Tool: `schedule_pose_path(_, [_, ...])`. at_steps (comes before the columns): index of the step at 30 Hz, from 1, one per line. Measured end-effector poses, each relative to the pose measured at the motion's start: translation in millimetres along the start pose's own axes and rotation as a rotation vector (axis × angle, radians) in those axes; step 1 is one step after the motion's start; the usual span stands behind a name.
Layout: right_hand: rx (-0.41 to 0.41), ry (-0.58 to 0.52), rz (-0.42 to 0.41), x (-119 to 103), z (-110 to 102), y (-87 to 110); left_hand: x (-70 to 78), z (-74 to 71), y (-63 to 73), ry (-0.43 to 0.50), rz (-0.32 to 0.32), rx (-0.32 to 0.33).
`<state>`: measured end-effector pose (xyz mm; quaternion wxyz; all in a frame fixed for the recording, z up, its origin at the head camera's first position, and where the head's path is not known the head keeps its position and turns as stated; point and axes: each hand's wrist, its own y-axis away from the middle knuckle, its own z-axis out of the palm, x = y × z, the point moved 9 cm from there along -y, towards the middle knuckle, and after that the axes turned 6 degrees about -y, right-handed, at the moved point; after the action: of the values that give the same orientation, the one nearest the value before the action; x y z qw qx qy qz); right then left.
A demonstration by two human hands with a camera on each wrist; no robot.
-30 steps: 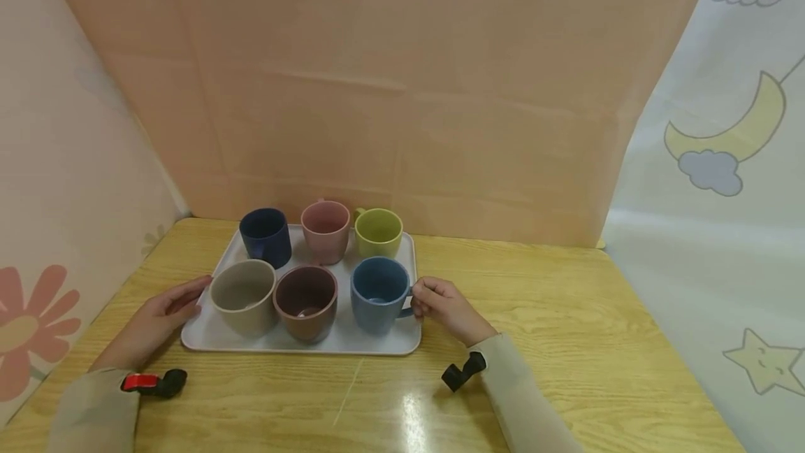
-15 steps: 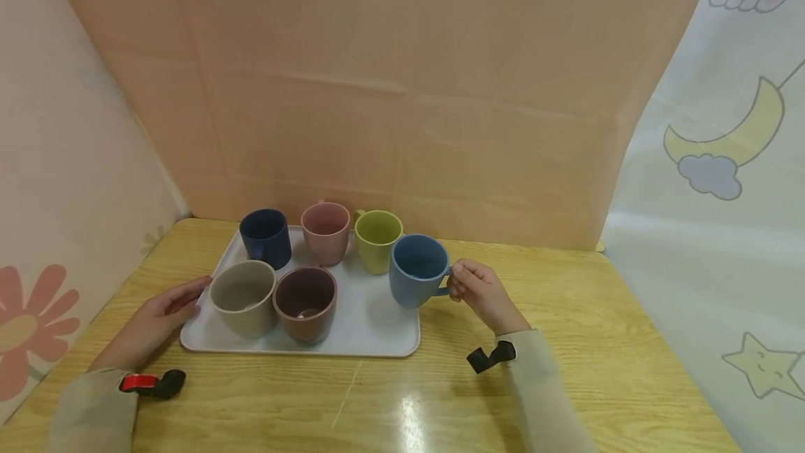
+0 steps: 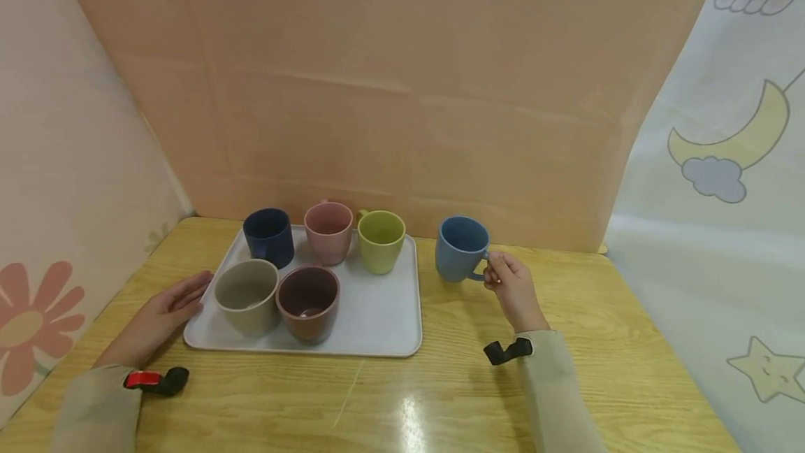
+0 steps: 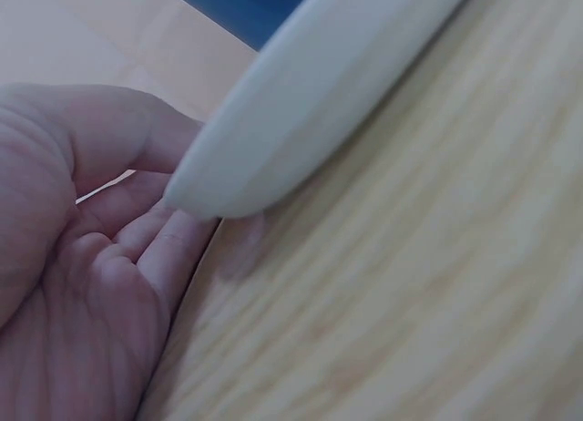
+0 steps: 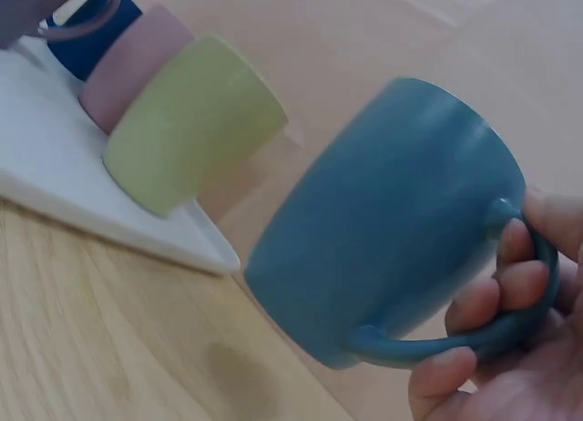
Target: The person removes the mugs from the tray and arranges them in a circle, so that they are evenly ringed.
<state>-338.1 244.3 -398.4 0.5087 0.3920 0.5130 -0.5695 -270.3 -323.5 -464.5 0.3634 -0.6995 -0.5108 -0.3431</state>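
Observation:
My right hand grips the handle of a blue mug, right of the tray. The mug is close to upright and appears lifted, with a shadow on the wood below in the right wrist view. At the left rim of the white tray, my left hand touches the edge with fairly straight fingers. Still on the tray are a beige cup, a brown cup, a navy mug, a pink mug and a green mug.
The yellow wood table extends right and in front of the tray. A tan cloth backdrop rises behind it. Patterned sheets flank both sides, the left sheet close to the left arm.
The blue mug, held by its handle, has been lifted off the tray's front right corner and carried right and back past the rim. The left hand stays at the tray edge.

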Motion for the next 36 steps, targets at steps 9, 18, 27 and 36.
schedule_pose_path(9, [0.154, 0.0, 0.006, -1, -37, 0.1, -3.9, 0.5, -0.1, 0.027, -0.026, -0.001])
schedule_pose_path(18, [0.268, 0.025, -0.007, -11, -77, 5.5, -0.3, 0.4, 0.1, -0.001, -0.041, -0.006])
schedule_pose_path(27, [0.415, -0.073, -0.049, -11, -111, 11.2, 1.0, 0.7, -1.3, -0.011, -0.053, -0.015])
schedule_pose_path(36, [0.457, -0.147, -0.032, -2, -119, 13.1, -1.4, 0.0, -1.0, 0.005, -0.046, -0.002])
